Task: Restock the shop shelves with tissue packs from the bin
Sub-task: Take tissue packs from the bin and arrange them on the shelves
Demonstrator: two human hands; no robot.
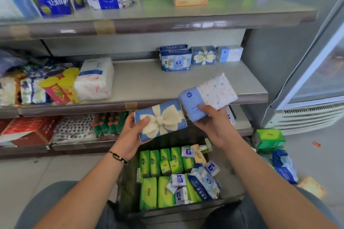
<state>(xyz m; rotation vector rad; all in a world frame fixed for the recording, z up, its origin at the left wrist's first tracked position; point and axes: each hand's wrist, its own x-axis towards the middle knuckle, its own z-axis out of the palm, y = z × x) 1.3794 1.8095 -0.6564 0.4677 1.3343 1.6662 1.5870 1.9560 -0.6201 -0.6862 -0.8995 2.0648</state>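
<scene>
We see the middle shelf (167,80) as the likely target: its broad bare centre leaves ample room, though the lip of the upper shelf (149,24) overhangs the reach in. The bin (130,182) sits below between our knees, crowded with green and white packs. Our left hand (130,135) grips the bow-print pack (160,121) by its end; our right hand (212,119) curls round the dotted pack (208,93). The two packs nearly touch, so carrying both at once could snag one on the shelf edge, or nudge the small row of matching packs (202,55) at the back.
</scene>
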